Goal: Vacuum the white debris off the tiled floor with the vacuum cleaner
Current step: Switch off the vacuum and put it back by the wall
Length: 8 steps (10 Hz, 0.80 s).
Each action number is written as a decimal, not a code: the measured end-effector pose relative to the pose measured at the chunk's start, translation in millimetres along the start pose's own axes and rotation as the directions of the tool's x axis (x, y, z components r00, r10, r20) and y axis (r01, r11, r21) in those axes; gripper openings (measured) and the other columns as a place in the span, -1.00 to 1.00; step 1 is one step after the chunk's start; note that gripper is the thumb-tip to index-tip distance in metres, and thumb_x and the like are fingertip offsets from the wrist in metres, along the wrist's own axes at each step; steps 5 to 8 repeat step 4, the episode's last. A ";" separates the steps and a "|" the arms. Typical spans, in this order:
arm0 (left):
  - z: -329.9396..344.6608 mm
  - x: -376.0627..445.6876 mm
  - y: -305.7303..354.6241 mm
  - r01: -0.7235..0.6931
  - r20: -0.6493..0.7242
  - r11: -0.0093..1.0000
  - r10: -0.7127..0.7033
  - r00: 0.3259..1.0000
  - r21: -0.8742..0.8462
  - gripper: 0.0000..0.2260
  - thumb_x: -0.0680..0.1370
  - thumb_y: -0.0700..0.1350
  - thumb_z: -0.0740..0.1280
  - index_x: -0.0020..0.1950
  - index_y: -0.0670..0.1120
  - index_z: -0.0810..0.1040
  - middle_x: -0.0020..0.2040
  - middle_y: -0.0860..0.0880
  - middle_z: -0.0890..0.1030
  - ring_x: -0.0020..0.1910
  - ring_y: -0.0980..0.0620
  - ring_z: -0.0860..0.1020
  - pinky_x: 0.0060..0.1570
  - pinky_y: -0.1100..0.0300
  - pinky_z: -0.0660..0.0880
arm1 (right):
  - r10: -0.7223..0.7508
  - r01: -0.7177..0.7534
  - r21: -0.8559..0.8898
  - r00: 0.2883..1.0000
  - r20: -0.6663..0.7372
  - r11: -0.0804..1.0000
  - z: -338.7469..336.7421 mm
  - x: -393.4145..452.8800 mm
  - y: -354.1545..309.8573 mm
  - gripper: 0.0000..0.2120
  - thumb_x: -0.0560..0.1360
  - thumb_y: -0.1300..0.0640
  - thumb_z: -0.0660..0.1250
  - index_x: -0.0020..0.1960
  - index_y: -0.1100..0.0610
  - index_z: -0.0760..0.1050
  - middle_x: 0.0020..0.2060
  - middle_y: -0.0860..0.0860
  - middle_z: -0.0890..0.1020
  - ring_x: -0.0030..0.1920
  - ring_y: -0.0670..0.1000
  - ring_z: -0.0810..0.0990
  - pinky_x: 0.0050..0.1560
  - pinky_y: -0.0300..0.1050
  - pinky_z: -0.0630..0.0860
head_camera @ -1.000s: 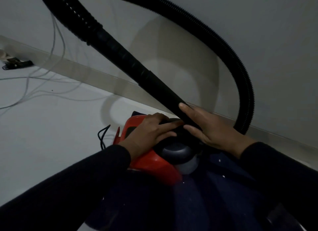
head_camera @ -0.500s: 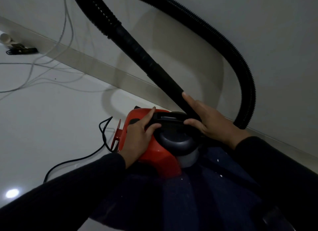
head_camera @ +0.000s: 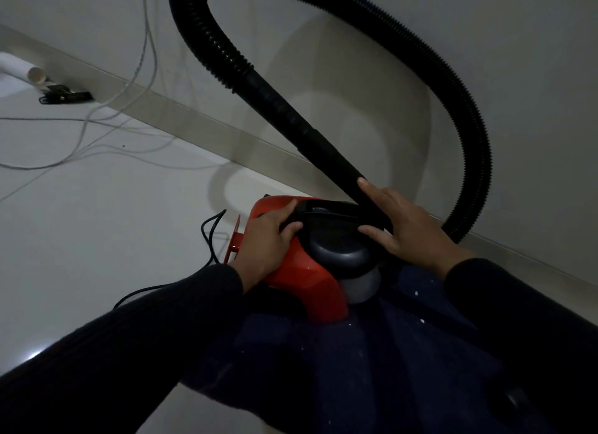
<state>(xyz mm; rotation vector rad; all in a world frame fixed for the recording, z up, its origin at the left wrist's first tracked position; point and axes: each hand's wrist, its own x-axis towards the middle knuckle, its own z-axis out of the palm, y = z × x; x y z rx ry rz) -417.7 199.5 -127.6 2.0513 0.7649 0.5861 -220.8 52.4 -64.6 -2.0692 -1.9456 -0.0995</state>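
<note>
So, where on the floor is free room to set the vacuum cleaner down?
Bare tile lies left of the vacuum cleaner, between the white cables and the black cord. It is crowded by the wall, where the hose loops, and near the clip.
</note>
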 end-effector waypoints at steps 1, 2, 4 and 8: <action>-4.4 1.0 -2.8 -0.002 0.039 0.999 0.001 0.999 0.036 -0.61 0.59 -0.13 0.24 0.42 -0.10 0.38 0.35 -0.11 0.50 0.35 -0.03 0.42 0.16 0.50 0.13 | 0.025 -0.025 0.022 1.000 -0.016 0.999 -0.9 1.1 -2.9 -0.18 0.51 0.08 0.42 0.56 -0.13 -0.04 0.19 0.10 0.54 0.08 0.03 0.54 0.05 -0.23 0.41; -8.8 1.8 -0.6 -0.010 0.101 0.995 0.001 0.995 0.094 -0.60 0.59 -0.09 0.23 0.43 -0.09 0.37 0.34 -0.10 0.51 0.33 -0.05 0.44 0.26 0.32 0.22 | 0.082 -0.083 0.035 0.996 0.031 0.996 -6.6 0.0 -8.3 -0.16 0.54 0.03 0.39 0.56 -0.09 -0.13 0.34 0.06 0.48 0.24 0.00 0.48 0.20 -0.28 0.32; -36.0 -1.6 25.4 0.151 0.272 0.878 -0.298 0.915 0.454 -0.69 0.54 -0.05 0.24 0.19 -0.21 0.49 0.18 -0.22 0.57 0.13 -0.24 0.52 0.06 0.07 0.41 | 0.306 -0.315 -0.002 0.921 0.241 0.949 -39.3 -2.7 -16.2 -0.34 0.60 -0.14 0.17 0.59 0.14 0.11 0.49 0.15 0.29 0.46 0.11 0.30 0.43 -0.22 0.17; -36.0 -1.6 25.4 0.151 0.272 0.878 -0.298 0.915 0.454 -0.69 0.54 -0.05 0.24 0.19 -0.21 0.49 0.18 -0.22 0.57 0.13 -0.24 0.52 0.06 0.07 0.41 | 0.306 -0.315 -0.002 0.921 0.241 0.949 -39.3 -2.7 -16.2 -0.34 0.60 -0.14 0.17 0.59 0.14 0.11 0.49 0.15 0.29 0.46 0.11 0.30 0.43 -0.22 0.17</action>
